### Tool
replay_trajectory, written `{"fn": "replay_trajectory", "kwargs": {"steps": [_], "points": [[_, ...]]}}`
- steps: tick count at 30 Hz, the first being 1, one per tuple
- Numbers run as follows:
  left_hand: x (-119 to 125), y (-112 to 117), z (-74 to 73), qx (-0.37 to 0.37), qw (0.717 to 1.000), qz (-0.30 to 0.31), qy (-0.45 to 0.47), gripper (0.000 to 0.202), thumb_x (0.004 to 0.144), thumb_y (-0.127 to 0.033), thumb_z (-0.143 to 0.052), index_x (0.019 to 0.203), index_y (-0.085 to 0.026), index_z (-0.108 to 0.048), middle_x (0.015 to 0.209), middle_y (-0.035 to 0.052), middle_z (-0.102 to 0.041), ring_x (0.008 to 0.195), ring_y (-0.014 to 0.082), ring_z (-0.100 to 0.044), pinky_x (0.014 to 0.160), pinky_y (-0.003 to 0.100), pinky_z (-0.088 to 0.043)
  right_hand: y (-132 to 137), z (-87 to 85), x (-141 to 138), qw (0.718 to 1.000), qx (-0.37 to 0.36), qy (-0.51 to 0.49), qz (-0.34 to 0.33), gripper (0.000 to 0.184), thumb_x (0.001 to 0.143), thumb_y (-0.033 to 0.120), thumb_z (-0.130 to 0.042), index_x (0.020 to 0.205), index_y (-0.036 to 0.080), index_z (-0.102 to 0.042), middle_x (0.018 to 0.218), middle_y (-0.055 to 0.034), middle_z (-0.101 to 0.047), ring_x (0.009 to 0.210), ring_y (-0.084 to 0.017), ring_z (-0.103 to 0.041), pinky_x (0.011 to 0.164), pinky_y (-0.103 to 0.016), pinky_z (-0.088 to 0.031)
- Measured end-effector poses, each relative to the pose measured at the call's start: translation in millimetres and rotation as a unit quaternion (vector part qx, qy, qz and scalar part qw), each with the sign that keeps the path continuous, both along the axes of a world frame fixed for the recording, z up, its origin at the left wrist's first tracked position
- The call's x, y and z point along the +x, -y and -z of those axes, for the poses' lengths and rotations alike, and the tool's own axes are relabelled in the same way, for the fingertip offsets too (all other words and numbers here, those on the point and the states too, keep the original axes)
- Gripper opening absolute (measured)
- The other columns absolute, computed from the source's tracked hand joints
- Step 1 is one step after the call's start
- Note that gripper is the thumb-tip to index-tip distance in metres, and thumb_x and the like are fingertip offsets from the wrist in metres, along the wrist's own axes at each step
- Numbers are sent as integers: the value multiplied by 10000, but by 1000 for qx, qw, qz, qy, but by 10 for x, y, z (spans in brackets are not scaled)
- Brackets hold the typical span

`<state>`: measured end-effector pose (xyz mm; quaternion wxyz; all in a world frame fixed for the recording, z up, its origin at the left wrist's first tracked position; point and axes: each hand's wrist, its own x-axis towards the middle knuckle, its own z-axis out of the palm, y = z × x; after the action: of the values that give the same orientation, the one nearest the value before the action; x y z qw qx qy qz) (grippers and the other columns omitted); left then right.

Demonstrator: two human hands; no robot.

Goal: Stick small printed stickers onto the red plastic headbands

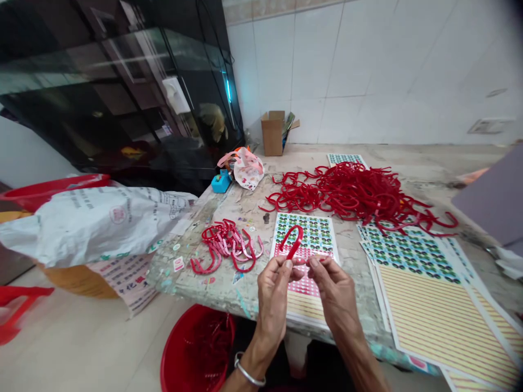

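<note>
red basin [196,348]: cut off at bottom | striped sheets [445,321]: cut off at right

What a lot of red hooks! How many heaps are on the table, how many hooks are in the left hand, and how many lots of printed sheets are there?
Heaps of red plastic hooks (large, small): 2
Red plastic hook in the left hand: 1
Lots of printed sheets (back, middle, right): 3
Total: 6

Glossy red plastic hook [295,244], held upright, curved end on top, long leg slanting down-left
</note>
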<state>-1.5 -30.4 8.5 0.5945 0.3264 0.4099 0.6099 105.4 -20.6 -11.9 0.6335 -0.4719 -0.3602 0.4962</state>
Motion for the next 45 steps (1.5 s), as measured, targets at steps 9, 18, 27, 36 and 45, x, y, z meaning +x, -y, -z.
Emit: {"fn": "replay_trajectory", "kwargs": {"steps": [9,18,27,36,45], "points": [[32,16,115,-65,994,61,63,162,789,-264,-594,794,-108,-638,784,53,-646,580,68,-522,640,214,-412,-201,-164,255,958,138,210,-134,134,841,307,-518,776,192,-543,1197,-103,-531,1114,-229,-480,889,-358,-388],[54,29,148,-87,991,68,74,148,760,-265,-619,744,-119,-635,779,54,-656,600,88,-540,656,233,-402,-279,6,254,960,129,165,-186,133,839,307,-522,771,194,-535,1065,-81,-578,977,-189,-542,847,-346,-428],[76,42,140,-84,991,70,71,126,774,-245,-602,757,-126,-639,752,42,-651,602,90,-545,671,236,-400,-263,2,251,961,130,177,-169,137,821,307,-546,748,190,-545,981,-69,-577,924,-184,-545,812,-333,-445],[90,48,107,-83,992,72,68,129,777,-233,-597,735,-118,-641,755,45,-644,600,85,-535,666,227,-399,-220,10,216,965,117,184,-148,130,829,297,-532,756,189,-531,1006,-65,-569,788,-142,-560,696,-278,-476],[100,45,104,-82,991,71,72,119,774,-215,-601,710,-122,-635,727,29,-630,588,81,-528,656,223,-397,-210,19,209,957,129,224,-135,126,831,289,-522,753,193,-544,976,-72,-563,820,-162,-569,656,-269,-498]]}}
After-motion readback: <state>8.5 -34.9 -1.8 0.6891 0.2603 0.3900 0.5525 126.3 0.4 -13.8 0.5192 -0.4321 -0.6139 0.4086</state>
